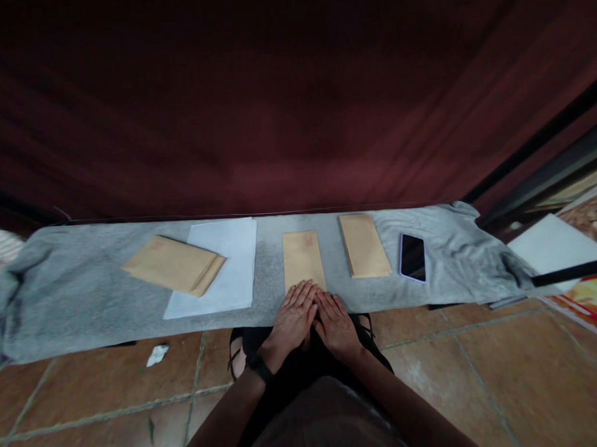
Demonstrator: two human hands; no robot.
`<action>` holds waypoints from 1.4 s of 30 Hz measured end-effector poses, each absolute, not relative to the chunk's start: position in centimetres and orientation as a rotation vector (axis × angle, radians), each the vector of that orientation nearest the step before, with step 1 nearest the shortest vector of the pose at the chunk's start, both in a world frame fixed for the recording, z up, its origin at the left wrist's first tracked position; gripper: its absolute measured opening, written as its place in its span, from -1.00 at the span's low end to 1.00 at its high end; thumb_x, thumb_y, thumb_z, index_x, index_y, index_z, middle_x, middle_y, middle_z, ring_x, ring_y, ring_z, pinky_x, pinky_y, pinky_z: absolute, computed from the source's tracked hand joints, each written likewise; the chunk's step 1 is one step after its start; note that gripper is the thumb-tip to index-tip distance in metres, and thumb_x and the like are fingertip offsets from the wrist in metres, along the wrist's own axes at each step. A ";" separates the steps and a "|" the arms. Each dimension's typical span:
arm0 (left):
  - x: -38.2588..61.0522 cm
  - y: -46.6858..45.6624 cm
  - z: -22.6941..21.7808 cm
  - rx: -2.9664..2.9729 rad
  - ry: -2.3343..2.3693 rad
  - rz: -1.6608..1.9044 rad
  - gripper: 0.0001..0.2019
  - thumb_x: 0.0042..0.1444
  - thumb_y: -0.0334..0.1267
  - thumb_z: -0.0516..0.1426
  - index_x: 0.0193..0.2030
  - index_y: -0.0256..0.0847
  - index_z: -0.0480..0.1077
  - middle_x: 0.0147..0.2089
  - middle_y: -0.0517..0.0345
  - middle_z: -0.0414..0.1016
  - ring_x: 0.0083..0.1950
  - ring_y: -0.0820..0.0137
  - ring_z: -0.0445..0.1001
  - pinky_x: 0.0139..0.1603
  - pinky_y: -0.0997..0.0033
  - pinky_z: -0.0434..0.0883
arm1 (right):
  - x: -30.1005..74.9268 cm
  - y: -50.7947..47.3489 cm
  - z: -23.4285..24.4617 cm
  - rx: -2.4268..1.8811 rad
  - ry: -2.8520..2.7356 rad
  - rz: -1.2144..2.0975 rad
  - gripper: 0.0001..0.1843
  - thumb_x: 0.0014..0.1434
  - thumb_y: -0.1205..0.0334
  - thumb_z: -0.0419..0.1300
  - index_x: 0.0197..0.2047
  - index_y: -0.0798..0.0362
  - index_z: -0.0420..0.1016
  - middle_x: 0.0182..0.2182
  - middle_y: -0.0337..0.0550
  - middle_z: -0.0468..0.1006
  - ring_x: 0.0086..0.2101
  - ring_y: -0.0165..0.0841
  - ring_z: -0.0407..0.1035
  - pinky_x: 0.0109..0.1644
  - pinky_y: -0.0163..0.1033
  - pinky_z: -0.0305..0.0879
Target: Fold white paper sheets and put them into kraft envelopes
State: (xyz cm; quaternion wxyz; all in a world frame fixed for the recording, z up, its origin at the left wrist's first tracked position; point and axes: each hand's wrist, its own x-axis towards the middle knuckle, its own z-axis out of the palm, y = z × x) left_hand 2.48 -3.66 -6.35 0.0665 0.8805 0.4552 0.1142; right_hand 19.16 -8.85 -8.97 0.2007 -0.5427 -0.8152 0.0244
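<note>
Both my hands lie flat, fingers stretched out, on the near end of a brown envelope (303,256) in the middle of a grey cloth (82,295). My left hand (293,317) has a dark band on its wrist and rests beside my right hand (334,323); the two touch. To the right lies a second brown envelope (364,245). At the left, a small stack of brown envelopes (173,265) rests partly on white paper sheets (228,267). Neither hand holds anything.
A black phone (412,257) lies on the cloth at the right. A dark red curtain hangs behind. The floor has brown tiles, with a white paper scrap (157,355) at the left. A white sheet (554,243) and a colourful board (595,301) lie far right.
</note>
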 end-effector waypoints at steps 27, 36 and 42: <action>5.3 8.8 -8.3 2.688 1.291 0.310 -0.42 0.42 -0.07 -0.17 0.51 -0.19 0.00 0.52 0.01 0.10 0.55 0.30 -0.03 0.53 0.04 -0.07 | 19.2 -8.7 -8.5 -1.545 -2.332 0.086 -0.16 0.21 0.45 0.03 0.53 0.17 -0.13 0.43 -0.01 0.15 0.38 -0.19 0.06 0.47 0.03 0.02; 0.4 -1.7 -7.2 2.742 1.133 0.318 -0.43 0.44 -0.01 -0.11 0.50 -0.15 0.03 0.53 0.04 0.07 0.55 0.30 0.00 0.53 0.11 -0.01 | 19.2 -8.8 -9.3 -1.510 -2.291 0.048 -0.29 0.27 0.43 0.01 0.47 0.23 0.06 0.41 0.03 0.20 0.39 -0.20 0.05 0.47 0.06 0.00; -1.6 -5.1 -6.3 2.750 1.259 0.301 -0.41 0.39 -0.06 -0.01 0.50 -0.14 0.04 0.53 0.01 0.07 0.54 0.23 0.02 0.53 0.01 0.01 | 19.6 -8.8 -8.1 -1.531 -2.309 0.084 -0.32 0.35 0.30 0.03 0.49 0.13 0.03 0.40 0.00 0.22 0.37 -0.22 0.11 0.47 0.06 -0.02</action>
